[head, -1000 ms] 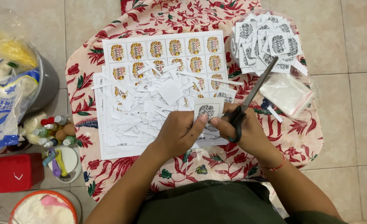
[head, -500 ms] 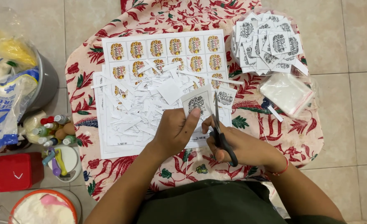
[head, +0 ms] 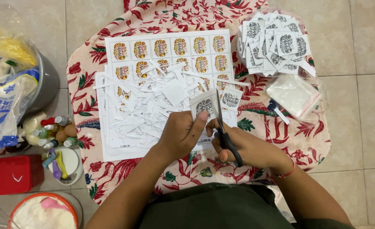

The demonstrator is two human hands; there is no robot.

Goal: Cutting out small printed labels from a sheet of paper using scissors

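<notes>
My left hand [head: 181,135] pinches the small printed label [head: 205,106] upright over the paper scraps [head: 147,110] while my right hand [head: 247,146] grips the scissors [head: 224,129] along its edge, so a slanted cut could nick the print or my thumb.

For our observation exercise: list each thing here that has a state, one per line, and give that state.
Left hand: holding the label.
Right hand: gripping the scissors.
Scissors: blades at the label's right edge.
Label: partly trimmed, held up.
Sticker sheet: uncut top rows.
Paper scraps: scattered.
Cut labels: piled.
</notes>
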